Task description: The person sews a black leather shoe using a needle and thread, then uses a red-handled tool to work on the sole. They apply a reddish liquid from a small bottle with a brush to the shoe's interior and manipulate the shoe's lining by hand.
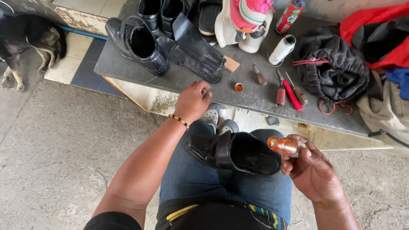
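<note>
Your right hand, at about four o'clock in the view, has its grip wrapped around a small orange bottle, fingers curled about its lower end and the bottle lying almost level, its rounded end pointing to nine o'clock. Just beside that end, a black shoe with a strap across it rests on your lap, toe toward nine o'clock and opening toward the bottle.

Your left hand reaches up to twelve o'clock from the shoe, knuckles bent, fingertips touching the near edge of the grey worktop; its grip is loosely curled and pinches nothing that shows. A beaded bracelet circles that wrist.

On the worktop, a small orange cap sits at two o'clock from your left hand, near but apart. Two black insoles lie at twelve o'clock, a black boot at eleven. Red-handled tools and a white thread spool lie farther toward two o'clock, beside a black cloth bag.
</note>
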